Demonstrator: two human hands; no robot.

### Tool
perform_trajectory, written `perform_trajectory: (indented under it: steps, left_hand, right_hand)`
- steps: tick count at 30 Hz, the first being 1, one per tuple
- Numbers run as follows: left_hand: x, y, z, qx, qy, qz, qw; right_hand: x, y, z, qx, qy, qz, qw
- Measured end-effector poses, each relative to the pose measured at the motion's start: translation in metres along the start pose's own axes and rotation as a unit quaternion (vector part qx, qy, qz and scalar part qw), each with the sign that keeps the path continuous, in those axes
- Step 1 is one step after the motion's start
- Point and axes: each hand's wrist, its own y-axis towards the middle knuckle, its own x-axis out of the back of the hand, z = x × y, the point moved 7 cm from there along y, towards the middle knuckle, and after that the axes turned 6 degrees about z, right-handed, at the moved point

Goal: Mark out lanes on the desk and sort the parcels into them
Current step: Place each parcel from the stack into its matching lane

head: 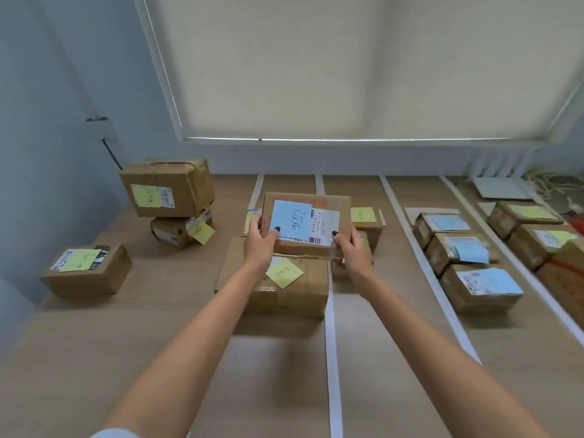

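Desk [395, 358] carries white tape lanes [331, 358]; 3 blue-note parcels sit in the right lane [467, 257]. Blue-note parcel [316, 222] up at centre, left hand [262, 243] and right hand [352, 249] gripping its near corners – best carried level rightwards, set down square inside the tape

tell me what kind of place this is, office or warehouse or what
Probably a small office or home mailroom, not a warehouse: a light wooden desk striped with white tape lanes, brown cardboard parcels with blue notes, and a cream roller blind over the window.

Pale blue wall [47, 90], drawn roller blind [347, 64] over window.
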Motion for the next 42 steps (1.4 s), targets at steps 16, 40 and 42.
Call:
perform_trajectory:
  steps: [16, 40, 42]
  left_hand:
    - [-0.203, -0.022, -0.024, -0.016, -0.002, 0.115, 0.993]
    - [-0.524, -0.147, 0.024, 0.05, 0.002, 0.088, 0.995]
    - [-0.529, -0.155, 0.037, 0.065, 0.022, 0.084, 0.994]
  right_hand:
    - [0.205, -0.029, -0.015, 0.001, 0.009, -0.109, 0.994]
    - [0.532, -0.085, -0.105, -0.051, 0.018, -0.066, 0.996]
    - [0.539, -0.09, -0.125, -0.073, 0.032, -0.057, 0.995]
